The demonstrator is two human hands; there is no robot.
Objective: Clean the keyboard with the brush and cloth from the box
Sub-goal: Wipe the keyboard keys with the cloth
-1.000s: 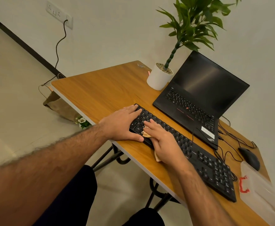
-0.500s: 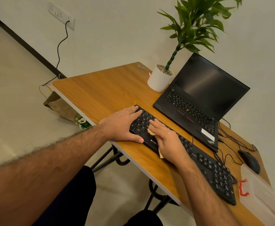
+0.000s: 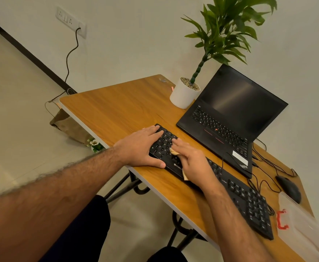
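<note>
Both of your hands are on the black keyboard [image 3: 211,178], which lies along the near edge of the wooden desk [image 3: 121,108]. Your left hand [image 3: 141,146] lies flat over the keyboard's left end, fingers straight across the keys and the thumb stretched along its front edge, bracing it. Your right hand [image 3: 190,159] presses a small beige cloth [image 3: 174,152] onto the keys just beside the left hand; the fingers reach forward over the cloth, and folds of it peek out by the thumb and under the heel of the palm, though you cannot tell how firmly it is gripped. White lettering beginning "ZEBRO" shows on the keyboard's front edge between your hands, the rest hidden by the right hand. Behind the keyboard sits an open black laptop [image 3: 230,118] with a dark screen, a red pointing nub among its keys, a white sticker on the palm rest and a "ThinkPad" mark at its near corner. Just left of it stands a white pot with a green plant [image 3: 185,93]. To the right, a black mouse [image 3: 289,188] rests near tangled black cables, and a clear plastic box [image 3: 302,227] with a red clasp sits at the desk's right end, blurred; its contents cannot be made out. A brown paper bag [image 3: 68,123] sits on the floor beyond the desk.
</note>
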